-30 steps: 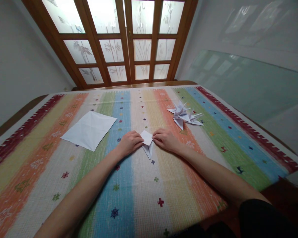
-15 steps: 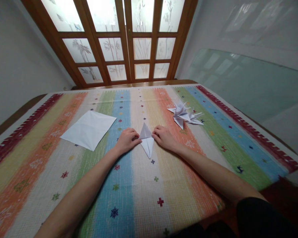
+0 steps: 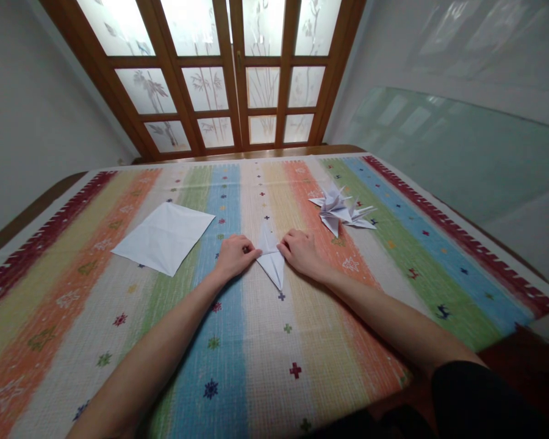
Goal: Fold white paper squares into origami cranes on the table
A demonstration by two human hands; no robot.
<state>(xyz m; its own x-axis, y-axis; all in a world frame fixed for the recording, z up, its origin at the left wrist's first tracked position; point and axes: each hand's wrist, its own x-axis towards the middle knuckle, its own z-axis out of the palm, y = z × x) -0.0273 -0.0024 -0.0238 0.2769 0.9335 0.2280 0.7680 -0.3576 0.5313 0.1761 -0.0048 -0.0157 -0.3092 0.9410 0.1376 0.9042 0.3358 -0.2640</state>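
Observation:
A white folded paper (image 3: 271, 263), a narrow origami diamond with pointed ends, lies on the striped tablecloth in front of me. My left hand (image 3: 236, 255) pinches its left edge near the middle, thumb against the paper. On the opposite edge my right hand (image 3: 299, 249) is closed, its fingertips gripping the paper. A crease runs across the piece between the two hands. Beyond my right hand sits a small heap of folded white paper cranes (image 3: 341, 210). To the left rests a flat white sheet of paper (image 3: 167, 235) with faint crease lines.
The striped, patterned tablecloth (image 3: 210, 360) covers the table. Behind the far edge stand wooden doors (image 3: 235, 73) with frosted panes. A glass panel (image 3: 462, 152) leans along the wall at right. A dark sleeve (image 3: 466, 396) shows at lower right.
The upper part of the folded paper has become narrower and its lower tip has shifted slightly right. Both hands stay at its sides, with the left thumb now further onto the edge.

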